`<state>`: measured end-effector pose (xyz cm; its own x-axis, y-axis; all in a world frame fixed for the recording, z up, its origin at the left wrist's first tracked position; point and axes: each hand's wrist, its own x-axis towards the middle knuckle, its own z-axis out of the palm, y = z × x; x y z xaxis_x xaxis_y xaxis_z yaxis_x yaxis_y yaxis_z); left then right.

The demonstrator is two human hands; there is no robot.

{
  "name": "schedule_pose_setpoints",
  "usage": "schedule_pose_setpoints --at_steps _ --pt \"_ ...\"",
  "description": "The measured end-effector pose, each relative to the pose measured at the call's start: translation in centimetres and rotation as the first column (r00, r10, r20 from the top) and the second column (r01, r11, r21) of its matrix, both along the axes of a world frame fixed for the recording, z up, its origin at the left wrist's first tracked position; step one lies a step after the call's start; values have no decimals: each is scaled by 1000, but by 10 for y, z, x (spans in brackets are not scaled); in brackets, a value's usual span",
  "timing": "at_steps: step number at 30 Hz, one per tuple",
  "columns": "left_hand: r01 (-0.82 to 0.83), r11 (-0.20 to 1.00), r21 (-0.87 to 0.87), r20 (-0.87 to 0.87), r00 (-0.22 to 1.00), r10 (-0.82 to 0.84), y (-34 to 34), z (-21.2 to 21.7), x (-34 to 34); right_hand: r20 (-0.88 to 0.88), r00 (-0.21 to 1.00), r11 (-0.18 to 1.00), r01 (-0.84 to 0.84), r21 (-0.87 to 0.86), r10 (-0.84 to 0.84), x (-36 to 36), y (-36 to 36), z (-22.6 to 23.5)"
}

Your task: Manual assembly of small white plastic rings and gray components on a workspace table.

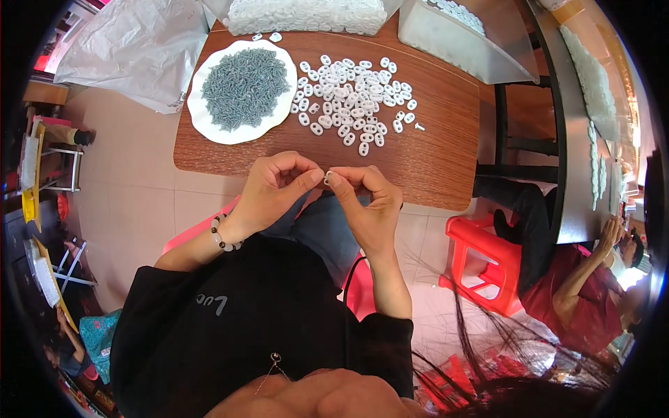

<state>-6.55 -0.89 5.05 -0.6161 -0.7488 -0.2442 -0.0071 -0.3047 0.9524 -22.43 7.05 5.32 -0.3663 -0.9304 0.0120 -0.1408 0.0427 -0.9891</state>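
Observation:
Just past the table's near edge, my two hands meet with their fingertips almost touching. My right hand (pixel 369 202) pinches a small white two-hole plastic piece (pixel 327 178) between thumb and forefinger. Beside it, my left hand (pixel 282 187) has thumb and forefinger pressed together; whatever they hold is too small to make out. Ahead on the brown wooden table (pixel 439 164) lies a loose spread of white oval two-hole pieces (pixel 352 97). To its left, a white scalloped plate (pixel 198 118) bears a heap of small grey screws (pixel 244 87).
A box of white pieces (pixel 306 17) stands at the table's far edge, with a translucent bin (pixel 453 45) to its right. A plastic bag (pixel 136 49) lies far left. On the right are a red stool (pixel 481 261) and a seated person in dark red (pixel 578 299).

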Motion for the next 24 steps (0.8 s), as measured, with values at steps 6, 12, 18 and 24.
schedule_pose_setpoints --at_steps 6,12,18,24 --pt "20 992 -125 70 997 -11 -2 0 1 -86 996 1000 -18 -5 17 -1 -1 1" --pt "15 987 -160 73 997 -3 0 -4 2 -62 998 1000 15 -14 -16 4 0 -4" --pt "-17 997 -78 4 1000 17 1 -4 0 -5 1000 1000 1 10 -1 4 0 -4" --pt "19 1000 -9 -28 999 -19 -2 -6 2 159 986 999 48 26 -51 5 -1 -11"
